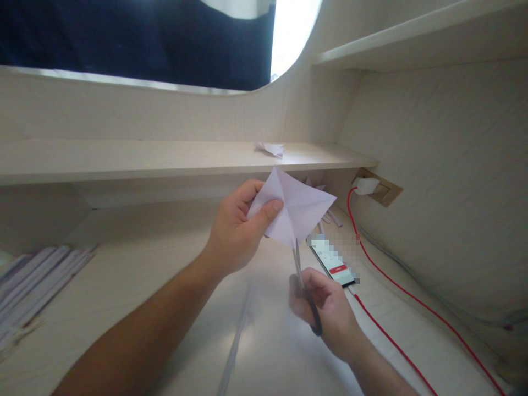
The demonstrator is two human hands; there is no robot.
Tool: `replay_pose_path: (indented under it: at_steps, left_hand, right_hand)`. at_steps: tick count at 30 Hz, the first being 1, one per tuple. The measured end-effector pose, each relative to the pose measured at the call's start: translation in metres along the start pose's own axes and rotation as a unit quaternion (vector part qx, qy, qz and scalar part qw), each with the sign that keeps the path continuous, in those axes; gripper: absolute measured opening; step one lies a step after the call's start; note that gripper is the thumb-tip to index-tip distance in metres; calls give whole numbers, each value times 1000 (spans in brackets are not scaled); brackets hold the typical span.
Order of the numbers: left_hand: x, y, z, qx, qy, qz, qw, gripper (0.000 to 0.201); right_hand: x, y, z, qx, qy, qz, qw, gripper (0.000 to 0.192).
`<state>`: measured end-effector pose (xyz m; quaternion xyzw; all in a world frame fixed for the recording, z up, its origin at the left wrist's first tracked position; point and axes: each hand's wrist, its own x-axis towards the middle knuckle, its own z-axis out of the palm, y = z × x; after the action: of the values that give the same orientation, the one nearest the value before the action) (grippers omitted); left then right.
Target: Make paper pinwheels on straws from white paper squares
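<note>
Overhead, pale table in shelved alcove; shelf at 12 o'clock. Left hand pinches folded paper; right hand grips scissors, blades blurred. Phone screen obscured.

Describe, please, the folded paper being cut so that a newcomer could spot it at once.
Start at the pale desk under the long shelf. Above its middle, the left hand pinches a white folded paper, with scissors in the right hand at its lower edge. Unlike the scrap on the shelf, it is held in the air.
</note>
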<state>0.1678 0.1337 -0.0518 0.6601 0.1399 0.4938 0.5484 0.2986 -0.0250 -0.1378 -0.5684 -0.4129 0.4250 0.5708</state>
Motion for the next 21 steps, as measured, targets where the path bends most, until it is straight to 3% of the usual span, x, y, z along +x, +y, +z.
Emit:
replay_pose_path:
  at_steps: [17,21]
  left_hand:
    - [0,-2,-2,5,-21,-5,1000,21]
    - [2,4,-7,48,-53,-32,997,17]
  right_hand:
    - [1,1,-3,4,6,2,1000,24]
    - [0,1,-3,2,12,2,1000,24]
